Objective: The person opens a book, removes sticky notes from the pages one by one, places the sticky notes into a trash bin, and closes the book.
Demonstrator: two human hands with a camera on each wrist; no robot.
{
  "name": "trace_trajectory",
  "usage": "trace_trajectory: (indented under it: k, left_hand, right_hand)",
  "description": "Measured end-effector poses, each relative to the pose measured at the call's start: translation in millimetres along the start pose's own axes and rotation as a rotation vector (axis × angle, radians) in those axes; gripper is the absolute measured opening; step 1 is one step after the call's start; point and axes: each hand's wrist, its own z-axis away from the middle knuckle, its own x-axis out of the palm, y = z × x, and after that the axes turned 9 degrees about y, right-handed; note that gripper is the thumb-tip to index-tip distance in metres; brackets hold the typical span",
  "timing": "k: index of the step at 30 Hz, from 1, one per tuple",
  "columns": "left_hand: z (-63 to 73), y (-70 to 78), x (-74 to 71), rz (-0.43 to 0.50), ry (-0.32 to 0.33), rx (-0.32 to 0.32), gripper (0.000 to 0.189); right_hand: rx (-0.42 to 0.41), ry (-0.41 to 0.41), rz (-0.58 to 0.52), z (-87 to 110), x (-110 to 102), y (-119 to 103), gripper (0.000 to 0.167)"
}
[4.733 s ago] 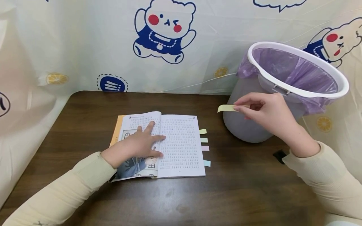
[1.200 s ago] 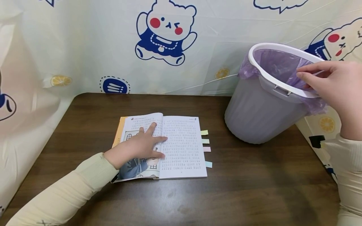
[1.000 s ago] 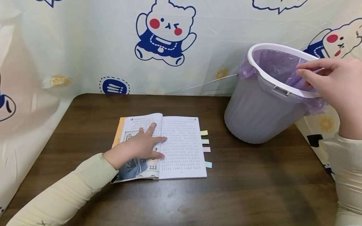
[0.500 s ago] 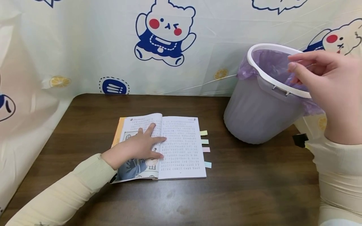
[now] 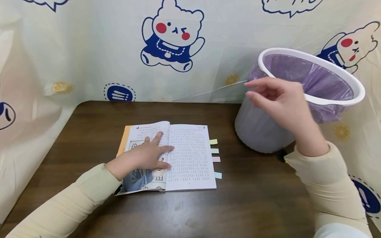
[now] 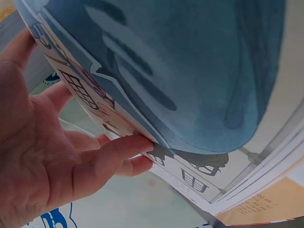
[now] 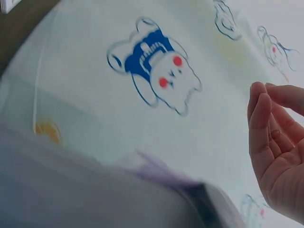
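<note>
An open book [image 5: 190, 158] lies on the table, with colored sticky tabs [image 5: 216, 159] sticking out of its right edge. My left hand [image 5: 146, 157] rests on the illustrated left page with fingers spread, the tips reaching past the fold. In the left wrist view that hand [image 6: 61, 156] touches the page [image 6: 190, 71] from its side. My right hand [image 5: 284, 102] is raised in front of the trash can [image 5: 259, 129], thumb and index finger slightly apart, other fingers curled. Nothing shows between its fingers there or in the right wrist view, where the hand [image 7: 280, 147] is at the right.
The grey trash can has a white rim [image 5: 333, 67] and a purple bag [image 5: 327, 82] lining it, and stands at the table's back right. Brown table [image 5: 178, 211] surface surrounds the book. A patterned curtain [image 5: 226, 26] hangs behind and at both sides.
My right hand earlier pinched a pale yellow strip, then was over the trash can. Its thumb and finger have parted, the strip is out of sight, and the hand has moved left. My left hand stays.
</note>
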Motion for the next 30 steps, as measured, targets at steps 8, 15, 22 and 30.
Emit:
trace_trajectory:
  k: [8,15,22,30]
  left_hand:
    - [1.8,-0.6,3.9,-0.014,0.002,-0.013,0.071]
    - [0.8,2.1,2.9,-0.009,-0.005,-0.008,0.071]
    - [-2.5,0.2,2.0,-0.008,-0.008,-0.016,0.072]
    - [-5.0,-2.0,4.2,-0.009,-0.017,-0.022,0.072]
  right_hand:
    - [0.043,-0.118,-0.091,-4.2,49,15,0.020]
    - [0.152,-0.231,-0.076,3.4,78,38,0.019]
    - [0.314,-0.397,-0.034,17.5,100,76,0.014]
    - [0.340,-0.593,0.129,42.1,128,118,0.010]
